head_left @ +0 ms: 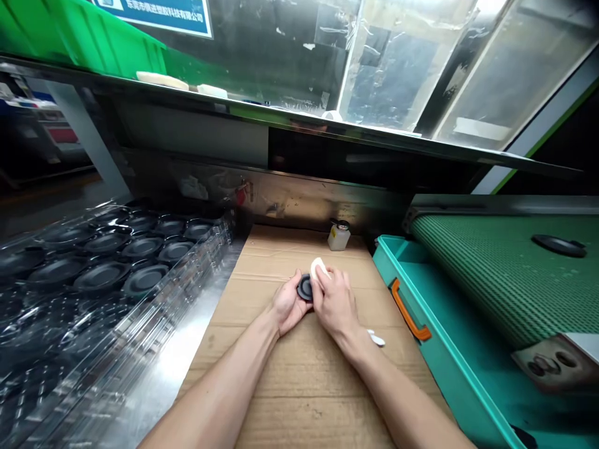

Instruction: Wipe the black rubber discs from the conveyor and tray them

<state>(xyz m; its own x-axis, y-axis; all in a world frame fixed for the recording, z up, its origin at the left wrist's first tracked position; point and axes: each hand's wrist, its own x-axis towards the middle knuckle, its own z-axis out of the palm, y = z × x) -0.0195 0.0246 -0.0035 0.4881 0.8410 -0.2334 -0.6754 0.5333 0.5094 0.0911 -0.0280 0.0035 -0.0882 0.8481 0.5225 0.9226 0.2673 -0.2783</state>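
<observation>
One black round plastic disc [304,287] sits between both hands' fingertips, over the cardboard sheet [304,386]. Left hand [287,304]: fingers curled nearly closed around it, thumb at the rim. Right hand [336,300]: fingers pinched tight on a white pad [318,267] at the disc's right edge; how much pad meets plastic, can't tell. Doing this well likely wants a light left hold by the rim, face exposed, pad laid flat, even pressure, nails off the surface. White scrap [376,338] just right of the right wrist; pump bottle [339,238] beyond the fingertips. Well left of the fingers, clear plastic trays [148,313] with black lids [102,276]; right, teal crate [452,358], orange handle [406,313], then green conveyor belt [491,274] bearing one black part [559,245].
</observation>
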